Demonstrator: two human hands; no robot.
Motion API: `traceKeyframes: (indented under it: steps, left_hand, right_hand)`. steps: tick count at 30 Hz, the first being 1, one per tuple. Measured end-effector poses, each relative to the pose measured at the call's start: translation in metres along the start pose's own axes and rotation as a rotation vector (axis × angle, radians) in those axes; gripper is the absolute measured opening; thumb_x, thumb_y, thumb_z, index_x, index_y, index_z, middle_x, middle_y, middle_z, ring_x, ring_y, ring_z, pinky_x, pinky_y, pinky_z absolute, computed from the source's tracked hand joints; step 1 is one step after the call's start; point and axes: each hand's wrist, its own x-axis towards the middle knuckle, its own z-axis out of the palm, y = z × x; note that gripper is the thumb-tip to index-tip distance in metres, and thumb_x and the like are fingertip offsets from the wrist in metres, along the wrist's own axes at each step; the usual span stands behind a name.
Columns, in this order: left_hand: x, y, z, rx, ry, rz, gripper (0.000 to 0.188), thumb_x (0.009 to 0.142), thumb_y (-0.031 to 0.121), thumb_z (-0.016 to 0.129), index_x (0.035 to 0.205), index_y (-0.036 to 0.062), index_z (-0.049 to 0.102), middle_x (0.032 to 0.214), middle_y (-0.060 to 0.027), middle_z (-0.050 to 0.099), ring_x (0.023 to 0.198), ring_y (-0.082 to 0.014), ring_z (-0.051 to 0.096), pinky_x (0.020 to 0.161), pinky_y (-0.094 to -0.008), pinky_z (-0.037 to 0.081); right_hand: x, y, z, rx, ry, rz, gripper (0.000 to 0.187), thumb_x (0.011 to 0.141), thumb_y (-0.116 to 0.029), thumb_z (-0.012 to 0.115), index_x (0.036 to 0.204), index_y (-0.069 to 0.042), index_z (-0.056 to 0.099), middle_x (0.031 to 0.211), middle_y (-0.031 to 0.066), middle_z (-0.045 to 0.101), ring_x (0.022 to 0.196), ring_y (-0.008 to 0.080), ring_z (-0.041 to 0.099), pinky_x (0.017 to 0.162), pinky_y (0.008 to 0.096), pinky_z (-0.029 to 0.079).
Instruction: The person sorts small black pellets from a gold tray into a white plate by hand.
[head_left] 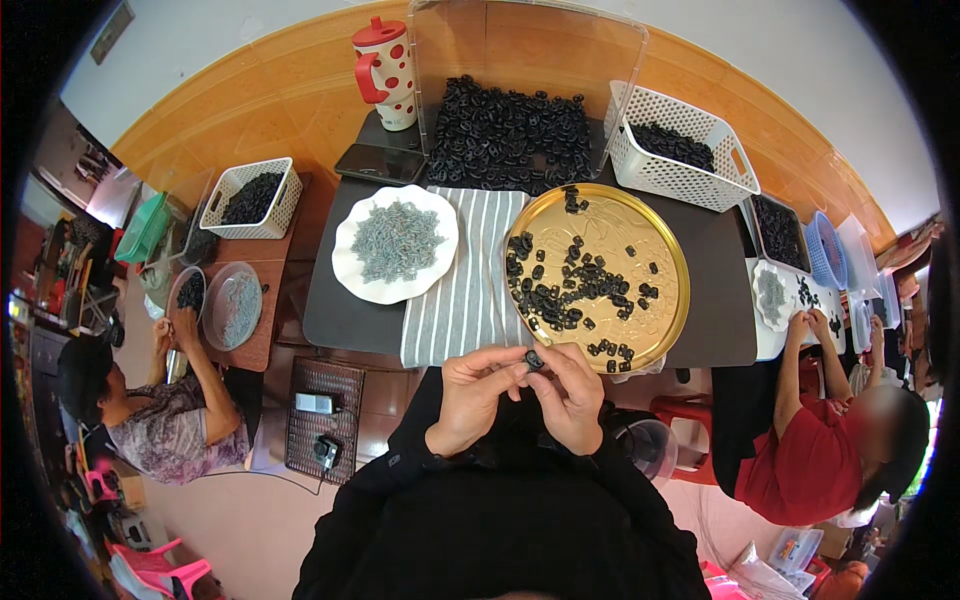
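Observation:
A small black plastic part is pinched between the fingertips of both my hands, just off the table's near edge. My left hand is closed on its left side, thumb and forefinger together. Opposite it, my right hand grips the part's right side. Beyond my hands lies a round gold tray with many similar black parts scattered on it. A white scalloped plate heaped with small greyish metal pieces sits to the left, partly on a grey striped cloth.
At the back, a clear bin holds a pile of black parts. Around it are a red-dotted tumbler, a dark phone and a white basket. People work at tables on both sides. A red stool stands right.

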Motion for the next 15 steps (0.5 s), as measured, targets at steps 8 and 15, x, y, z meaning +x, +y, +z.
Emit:
traceKeyframes:
  steps: [8, 15]
  left_hand:
    - [0.0012, 0.0011, -0.0030, 0.014, -0.026, -0.028, 0.022, 0.084, -0.006, 0.062, 0.106, -0.0024, 0.066, 0.086, -0.0111, 0.067, 0.073, -0.0133, 0.063, 0.057, -0.0219, 0.050]
    - [0.0028, 0.0000, -0.0069, 0.010, -0.098, -0.055, 0.025, 0.084, -0.006, 0.062, 0.108, -0.0018, 0.065, 0.088, -0.0119, 0.067, 0.074, -0.0138, 0.064, 0.058, -0.0216, 0.051]
  right_hand:
    - [0.0000, 0.0006, -0.0002, -0.028, 0.014, -0.018, 0.035, 0.079, 0.009, 0.063, 0.114, 0.004, 0.059, 0.094, 0.0105, 0.057, 0.075, 0.0153, 0.059, 0.065, 0.0229, 0.047]
    - [-0.0009, 0.0004, -0.0009, -0.028, 0.023, -0.033, 0.034, 0.079, 0.008, 0.063, 0.113, 0.004, 0.060, 0.094, 0.0122, 0.058, 0.075, 0.0184, 0.059, 0.066, 0.0244, 0.047]
